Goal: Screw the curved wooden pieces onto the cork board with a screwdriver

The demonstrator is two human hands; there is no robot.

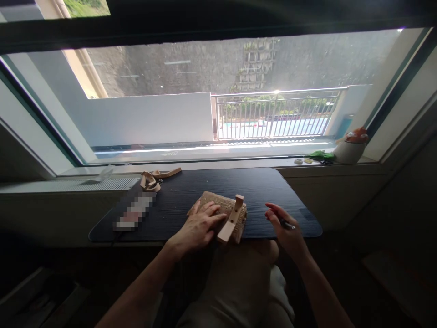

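Note:
On the table's front part lies a brown slab with a rough, textured top [215, 198]. A pale wooden hook-shaped piece [232, 219] with dark holes rests across its right side. My left hand [202, 223] lies on the slab with fingers spread, its index fingertip beside the wooden piece; whether it touches is unclear. My right hand [285, 228] is raised to the right of the slab, its fingers closed around a slim, dark pen-like tool [287, 224]. The tip of that tool is hard to make out.
Several more wooden pieces [150, 180] are heaped at the back left of the dark table [252, 182], with small dark bits beside them. A blurred-out item [134, 212] lies nearer. Along the windowsill stand a white pot [350, 150] and small round items [303, 161].

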